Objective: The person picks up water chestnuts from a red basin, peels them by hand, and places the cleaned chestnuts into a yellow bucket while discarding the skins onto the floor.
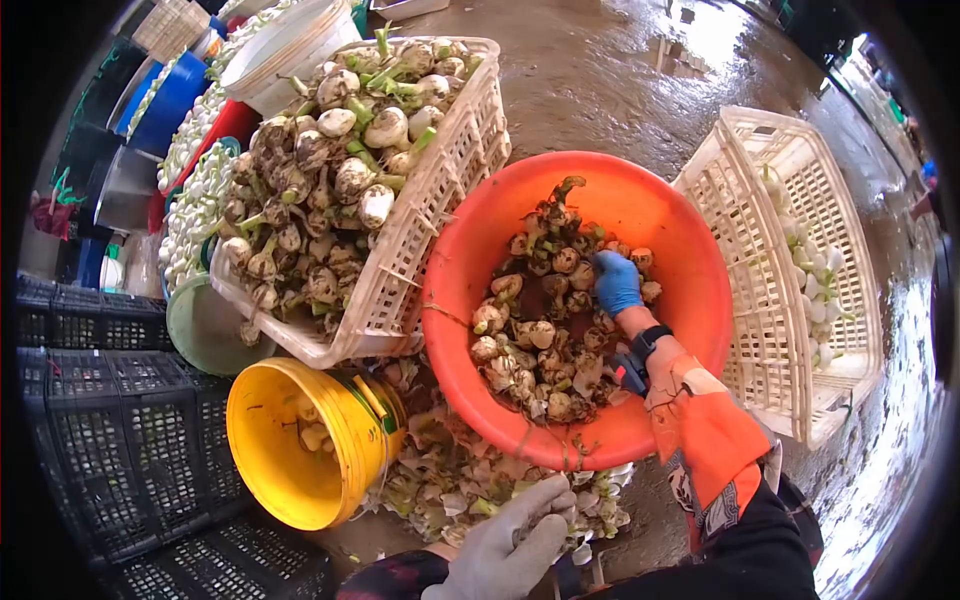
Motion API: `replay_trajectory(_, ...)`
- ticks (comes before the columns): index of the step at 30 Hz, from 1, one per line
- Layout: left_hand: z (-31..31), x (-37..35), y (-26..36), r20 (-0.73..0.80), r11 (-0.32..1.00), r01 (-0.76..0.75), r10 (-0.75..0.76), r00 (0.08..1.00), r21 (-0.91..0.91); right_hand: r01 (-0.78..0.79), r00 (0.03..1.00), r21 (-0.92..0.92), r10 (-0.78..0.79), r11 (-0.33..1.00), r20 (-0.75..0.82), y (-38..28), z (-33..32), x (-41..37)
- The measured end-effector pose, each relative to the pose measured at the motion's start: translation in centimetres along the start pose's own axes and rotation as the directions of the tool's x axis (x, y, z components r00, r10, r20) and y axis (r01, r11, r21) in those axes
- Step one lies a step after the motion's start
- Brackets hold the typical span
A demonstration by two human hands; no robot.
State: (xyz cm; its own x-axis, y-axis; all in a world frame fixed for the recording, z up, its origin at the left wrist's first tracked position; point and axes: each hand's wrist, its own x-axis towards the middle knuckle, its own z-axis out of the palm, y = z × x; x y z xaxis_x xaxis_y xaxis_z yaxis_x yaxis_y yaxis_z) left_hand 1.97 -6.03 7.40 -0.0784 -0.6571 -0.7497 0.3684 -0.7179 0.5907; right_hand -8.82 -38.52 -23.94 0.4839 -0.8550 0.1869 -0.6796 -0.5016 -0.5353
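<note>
Reaching into the orange basin (pixel 668 205), the blue-gloved right hand (pixel 618 284) touches the muddy bulbs (pixel 537 333) inside; its fingertips are hidden, so I can't tell whether it grips one. The bulbs lie jumbled, long axes at mixed angles; on the far side one stem (pixel 568 186) points away from the person, hooking right at its tip. The grey-gloved left hand (pixel 515 550) is half curled above pale peelings (pixel 450 462); I can't make out whether it holds anything.

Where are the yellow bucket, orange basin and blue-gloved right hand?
Yellow bucket (pixel 272 465), head view: bare inner wall.
Orange basin (pixel 688 270), head view: bare inner wall.
Right hand (pixel 618 283), head view: back of the blue glove.
</note>
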Motion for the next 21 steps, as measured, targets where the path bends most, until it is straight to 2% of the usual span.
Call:
replay_trajectory(1, 0.3, -0.3, -0.4, 0.004, 1.000, -0.004, 0.004, 1.000, -0.006, -0.106, 0.994, 0.092, 0.105, 0.990, 0.017, 0.7, -0.5, -0.3)
replay_trajectory(2, 0.8, -0.5, -0.9, -0.031, 0.991, -0.055, 0.051, 0.998, -0.125, -0.211, 0.977, 0.183, 0.208, 0.960, 0.036, 0.3, -1.7, -0.3)
replay_trajectory(3, 1.1, -0.7, -1.3, -0.072, 0.965, -0.113, 0.098, 0.993, -0.236, -0.207, 0.975, 0.103, 0.197, 0.973, 0.098, -0.1, -3.0, -0.1)
replay_trajectory(4, 1.3, -0.8, -1.7, -0.071, 0.966, -0.125, 0.112, 0.991, -0.227, -0.200, 0.978, 0.107, 0.192, 0.974, 0.083, -0.9, -3.6, 0.2)
replay_trajectory(6, 1.7, -1.0, -1.3, -0.063, 0.966, -0.257, 0.259, 0.964, 0.042, -0.194, 0.942, 0.349, 0.273, 0.917, -0.194, -1.8, -3.9, 0.8)
replay_trajectory(7, 1.8, -1.8, -0.9, -0.007, 0.985, -0.099, 0.099, 0.995, -0.143, -0.187, 0.941, 0.352, 0.270, 0.917, -0.204, -2.1, -3.9, 1.4)
replay_trajectory(9, 2.1, -1.8, -1.1, -0.002, 0.985, -0.138, 0.139, 0.990, -0.107, -0.190, 0.961, 0.188, 0.222, 0.964, -0.167, -1.5, -2.3, 3.3)
replay_trajectory(10, 2.2, -1.5, -1.3, 0.001, 0.983, -0.170, 0.171, 0.985, -0.075, -0.180, 0.960, 0.199, 0.217, 0.963, -0.178, -0.9, -1.2, 4.4)
replay_trajectory(12, 1.6, -0.8, -1.1, -0.007, 0.974, -0.223, 0.223, 0.975, -0.048, -0.022, 0.989, -0.209, 0.051, 0.978, 0.136, 0.9, 1.9, 6.2)
replay_trajectory(13, 1.3, -0.6, -0.9, -0.032, 0.978, -0.197, 0.195, 0.980, -0.069, -0.025, 0.989, -0.194, 0.053, 0.981, 0.137, 1.1, 2.9, 6.4)
replay_trajectory(16, 0.9, -0.1, -1.7, -0.126, 0.978, -0.132, 0.112, 0.986, -0.159, -0.162, 0.967, -0.146, 0.186, 0.976, 0.173, -1.9, -1.5, 5.0)
replay_trajectory(17, 0.9, 0.0, -1.9, -0.179, 0.967, -0.204, 0.176, 0.968, -0.155, -0.166, 0.984, -0.062, 0.170, 0.984, 0.053, -2.8, -2.7, 4.2)
replay_trajectory(18, 0.9, 0.2, -2.2, -0.229, 0.950, -0.276, 0.239, 0.944, -0.147, -0.157, 0.985, -0.074, 0.161, 0.985, 0.058, -3.6, -3.9, 3.1)
replay_trajectory(19, 1.0, 0.7, -2.7, -0.275, 0.921, -0.384, 0.352, 0.895, -0.073, -0.186, 0.981, 0.417, 0.195, 0.890, 0.021, -4.5, -5.1, 1.6)
replay_trajectory(20, 1.1, 0.7, -2.4, -0.269, 0.918, -0.388, 0.354, 0.896, -0.084, -0.149, 0.970, 0.805, 0.243, 0.574, 0.006, -5.8, -6.7, -0.2)
replay_trajectory(21, 1.1, 0.6, -1.5, -0.314, 0.906, -0.416, 0.417, 0.853, 0.073, -0.202, 0.972, 0.801, 0.216, 0.563, 0.093, -8.8, -10.1, -2.0)
